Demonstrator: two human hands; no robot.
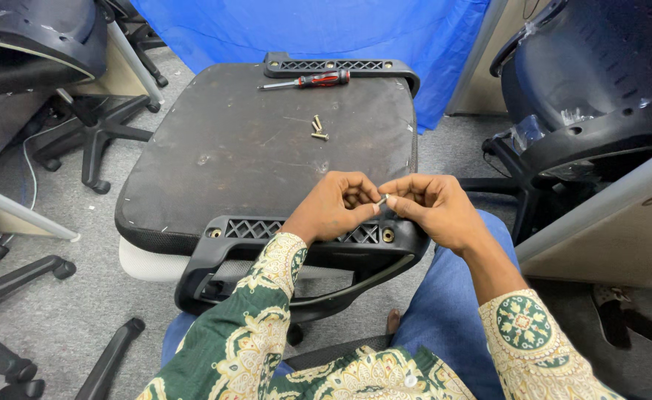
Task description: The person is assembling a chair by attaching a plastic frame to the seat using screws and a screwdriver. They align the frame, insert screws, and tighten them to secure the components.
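Head view, left hand (331, 206) and right hand (433, 206) pinching one small screw (381, 199) together above black armrest (296, 255), upturned seat base (267, 148) bearing two loose screws (317, 129), red-handled screwdriver (307, 81) beyond.

Small metallic screw (381, 199): pinched between fingertips of left hand (336, 206) and right hand (433, 207), held roughly level just above near black armrest bracket (304, 237). Bracket: lattice-patterned plastic, brass-ringed holes at each end, lying along near edge of upturned chair seat (259, 148).
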